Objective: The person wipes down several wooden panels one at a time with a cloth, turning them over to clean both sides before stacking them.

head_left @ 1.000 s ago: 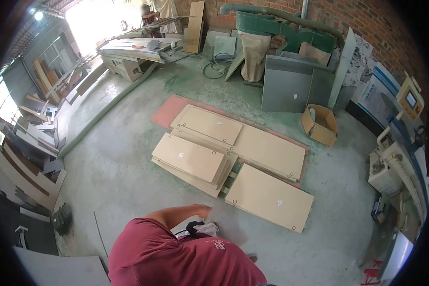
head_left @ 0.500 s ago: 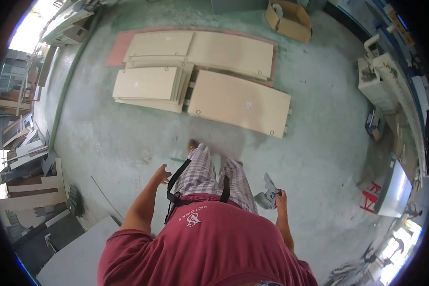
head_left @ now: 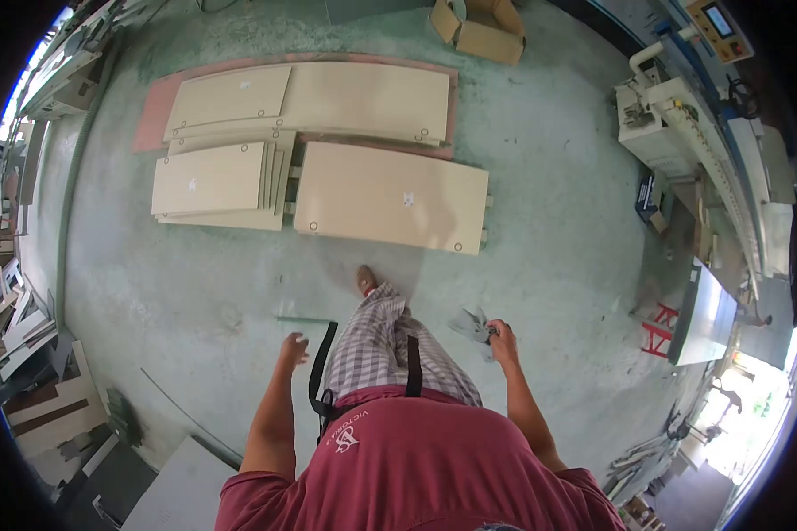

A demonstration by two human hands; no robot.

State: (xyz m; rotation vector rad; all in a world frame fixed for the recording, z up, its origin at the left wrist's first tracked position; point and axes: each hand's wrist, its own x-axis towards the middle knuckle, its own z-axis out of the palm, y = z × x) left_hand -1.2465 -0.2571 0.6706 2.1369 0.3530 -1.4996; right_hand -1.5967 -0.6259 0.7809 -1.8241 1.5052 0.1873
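Down at about five o'clock from the picture's centre, the right hand is closed around a small grey tool, fingers clamped on its handle while its pale body juts toward nine o'clock; what kind of tool it is cannot be made out. At about seven o'clock the left hand hangs free, fingers loosely apart and holding nothing, just above the concrete floor. Between the two hands runs a leg in checked trousers, its foot planted toward twelve o'clock. Beyond the foot, at twelve o'clock, a pale board lies flat on the floor; a stack of smaller boards sits just beside it at ten o'clock. A cardboard box stands farther off at about one o'clock.
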